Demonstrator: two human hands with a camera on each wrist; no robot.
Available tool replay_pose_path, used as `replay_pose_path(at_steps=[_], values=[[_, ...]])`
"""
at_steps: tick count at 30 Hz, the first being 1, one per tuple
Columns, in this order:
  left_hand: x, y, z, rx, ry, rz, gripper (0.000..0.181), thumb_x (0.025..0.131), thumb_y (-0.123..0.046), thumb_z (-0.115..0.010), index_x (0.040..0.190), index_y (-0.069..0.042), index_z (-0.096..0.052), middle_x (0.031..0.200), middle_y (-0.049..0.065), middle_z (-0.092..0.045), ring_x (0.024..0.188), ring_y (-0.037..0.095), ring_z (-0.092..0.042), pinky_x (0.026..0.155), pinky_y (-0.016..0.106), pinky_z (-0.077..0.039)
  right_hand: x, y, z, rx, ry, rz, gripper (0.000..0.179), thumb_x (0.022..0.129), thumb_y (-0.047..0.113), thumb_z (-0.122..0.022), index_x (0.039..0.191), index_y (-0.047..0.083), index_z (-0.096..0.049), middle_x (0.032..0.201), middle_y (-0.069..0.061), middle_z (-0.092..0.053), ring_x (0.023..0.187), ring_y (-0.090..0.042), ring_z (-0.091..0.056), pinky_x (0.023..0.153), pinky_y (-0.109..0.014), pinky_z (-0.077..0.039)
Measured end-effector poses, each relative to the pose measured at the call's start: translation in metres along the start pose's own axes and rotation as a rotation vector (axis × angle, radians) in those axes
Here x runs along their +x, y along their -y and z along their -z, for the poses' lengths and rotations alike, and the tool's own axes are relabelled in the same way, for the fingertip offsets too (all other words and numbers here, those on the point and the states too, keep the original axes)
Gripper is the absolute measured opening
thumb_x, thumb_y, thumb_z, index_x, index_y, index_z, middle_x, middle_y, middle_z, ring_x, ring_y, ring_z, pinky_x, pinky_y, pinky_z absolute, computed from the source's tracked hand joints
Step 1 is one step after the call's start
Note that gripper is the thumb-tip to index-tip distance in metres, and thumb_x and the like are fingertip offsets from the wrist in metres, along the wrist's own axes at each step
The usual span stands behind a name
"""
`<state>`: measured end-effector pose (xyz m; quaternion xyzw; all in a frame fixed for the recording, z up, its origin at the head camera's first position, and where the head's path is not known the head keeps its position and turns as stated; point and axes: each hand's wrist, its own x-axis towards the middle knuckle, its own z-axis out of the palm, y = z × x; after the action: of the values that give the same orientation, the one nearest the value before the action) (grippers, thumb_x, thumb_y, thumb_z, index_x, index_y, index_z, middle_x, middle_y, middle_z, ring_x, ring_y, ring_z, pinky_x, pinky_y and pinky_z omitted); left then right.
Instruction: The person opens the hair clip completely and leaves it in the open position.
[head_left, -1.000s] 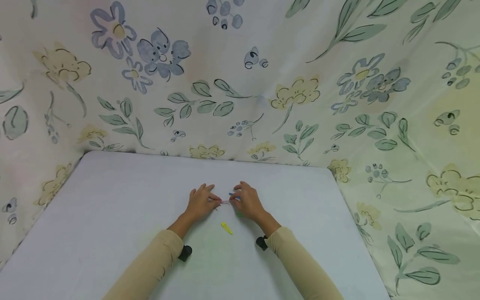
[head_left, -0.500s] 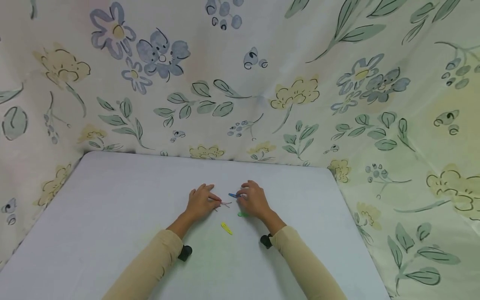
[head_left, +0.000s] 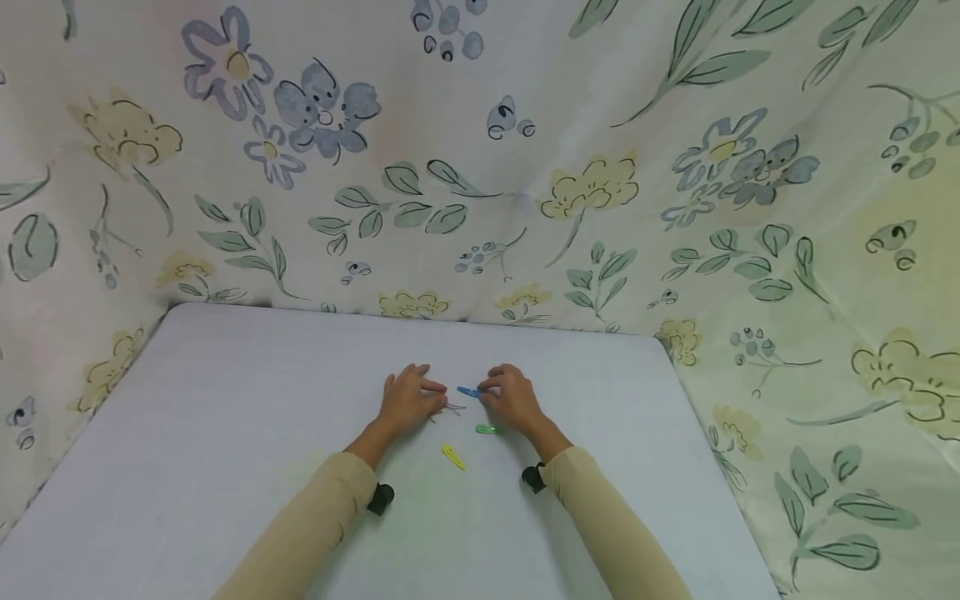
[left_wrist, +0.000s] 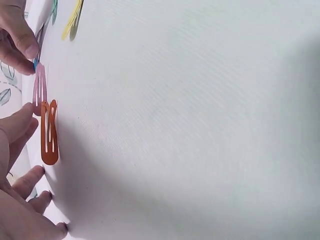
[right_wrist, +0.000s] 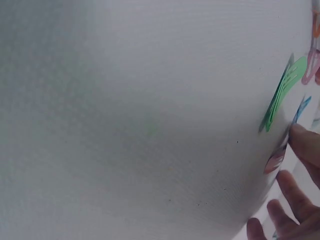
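Fingers of my right hand (head_left: 513,400) pinch the blue clip (head_left: 468,392) at one end. Fingertips of my left hand (head_left: 407,400) touch the rounded end of the pink clip (left_wrist: 44,87); whether they grip it, I cannot tell. Just beside it lies the orange clip (left_wrist: 49,134). Outward, the green clip (head_left: 487,429) rests near my right hand; the yellow clip (head_left: 453,457) lies closer to me on the table (head_left: 225,417). Caution: pinching only one end may let the blue clip pivot or slip. Sideways drift of my left hand could push pink against orange, disturbing both.
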<state>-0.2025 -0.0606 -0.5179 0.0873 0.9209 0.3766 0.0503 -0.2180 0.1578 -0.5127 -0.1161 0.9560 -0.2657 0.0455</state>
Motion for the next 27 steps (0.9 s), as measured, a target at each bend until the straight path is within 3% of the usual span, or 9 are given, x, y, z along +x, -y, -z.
replay_pose_path(at_steps=[8, 17, 27], values=[[0.008, -0.011, -0.006, 0.031, 0.0, 0.039, 0.023, 0.091, -0.029, -0.072, 0.107, -0.014, -0.079, 0.149, 0.018, -0.047, 0.147, 0.039, -0.026, 0.113, 0.069, -0.005, 0.002, 0.001, 0.0, 0.036, 0.003, -0.038, 0.012, 0.09, 0.013, -0.074, 0.099, 0.009, -0.079, 0.126, -0.011, -0.061, 0.125, -0.032, -0.052, 0.107, -0.051, -0.039], [0.014, -0.022, -0.018, 0.056, -0.106, 0.071, 0.018, 0.088, -0.028, -0.076, 0.099, -0.015, -0.081, 0.143, 0.017, -0.053, 0.139, 0.035, -0.038, 0.11, 0.073, -0.008, 0.004, 0.001, -0.001, 0.012, -0.037, -0.022, 0.006, 0.087, 0.009, -0.076, 0.091, 0.009, -0.08, 0.122, -0.012, -0.064, 0.121, -0.033, -0.055, 0.104, -0.053, -0.041], [0.016, -0.024, -0.025, 0.115, -0.139, 0.088, 0.017, 0.088, -0.03, -0.076, 0.098, -0.017, -0.081, 0.143, 0.015, -0.054, 0.139, 0.033, -0.037, 0.109, 0.073, -0.009, 0.005, 0.002, 0.0, -0.008, -0.037, -0.015, 0.006, 0.087, 0.008, -0.076, 0.092, 0.009, -0.08, 0.12, -0.011, -0.064, 0.121, -0.032, -0.055, 0.105, -0.051, -0.041]])
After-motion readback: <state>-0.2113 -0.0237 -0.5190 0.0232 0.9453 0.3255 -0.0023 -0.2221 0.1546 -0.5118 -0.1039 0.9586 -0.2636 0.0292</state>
